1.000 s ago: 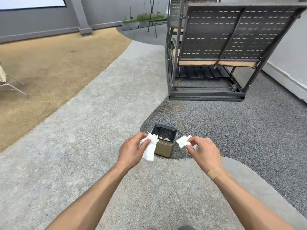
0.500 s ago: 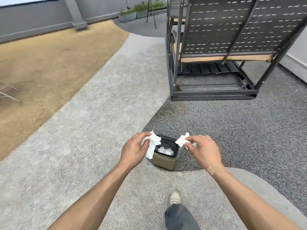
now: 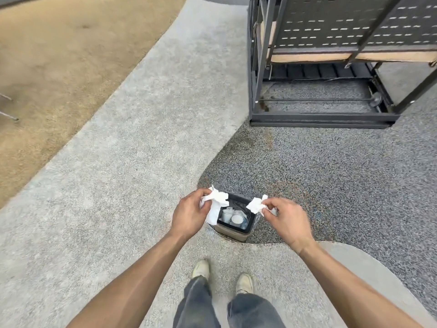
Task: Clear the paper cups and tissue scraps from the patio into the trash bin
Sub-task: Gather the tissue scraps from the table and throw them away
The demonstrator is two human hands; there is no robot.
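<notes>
Two tissue scraps, left hand point(image 3: 189, 213) gripping one point(image 3: 216, 204), right hand point(image 3: 287, 220) pinching another point(image 3: 255, 205), both above the trash bin point(image 3: 233, 234) between them, probably ready to drop.

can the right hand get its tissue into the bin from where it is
Probably yes. The right hand pinches its tissue scrap just above the right rim of the open trash bin, with nothing between them; a small move leftward should drop it in.

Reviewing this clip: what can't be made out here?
- Trash bin, head view: its left wall sits behind the left hand and its tissue.
- Contents: paper cups show, but deeper items are shadowed.
- Right hand: its tissue scrap is partly covered by fingers.
- Metal bench frame: cut off by the top edge.
</notes>
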